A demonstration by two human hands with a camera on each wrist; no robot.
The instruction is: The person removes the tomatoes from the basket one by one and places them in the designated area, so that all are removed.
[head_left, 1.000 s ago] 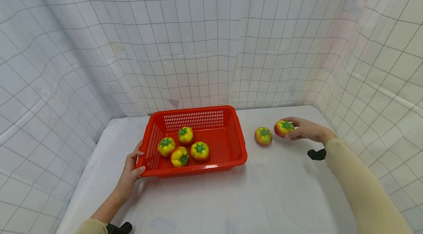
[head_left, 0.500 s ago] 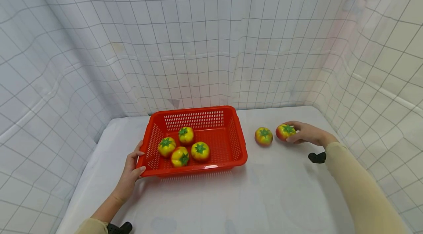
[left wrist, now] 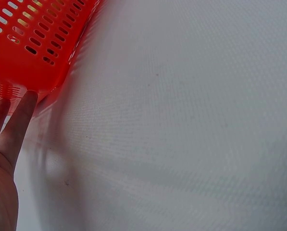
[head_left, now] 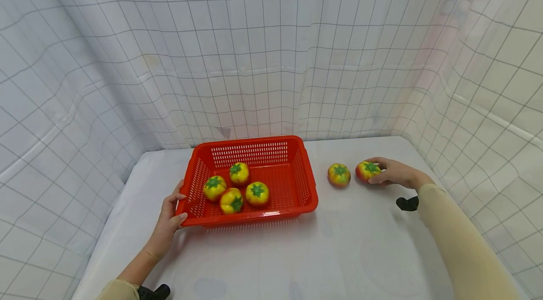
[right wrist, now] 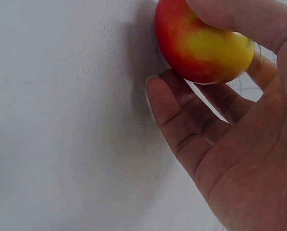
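Note:
A red plastic basket (head_left: 271,213) with slotted walls stands on the white-covered table, its left end gripped by my left hand (head_left: 163,227). In the left wrist view, fingers (left wrist: 19,122) of that hand touch the basket's outer wall. Inside lie several yellow-red fruits (head_left: 257,194) with green star-shaped tops, like tomatoes or persimmons. Right of the basket, my right hand (head_left: 395,173) holds a similar red-and-yellow fruit (head_left: 366,170) between thumb and fingers, at the tabletop. The right wrist view shows this fruit's smooth side (right wrist: 205,48). Another such fruit (head_left: 339,175) sits just left of it, apart.
White cloth (head_left: 339,253) covers the table. White grid-patterned curtains (head_left: 271,55) enclose the back and both sides. A black strap piece (head_left: 408,203) is at the right wrist, and another black strap piece (head_left: 154,292) at the left.
My right hand has shifted slightly right and toward me with its fruit, widening the gap to the neighbouring fruit. The left hand and basket look almost unmoved.

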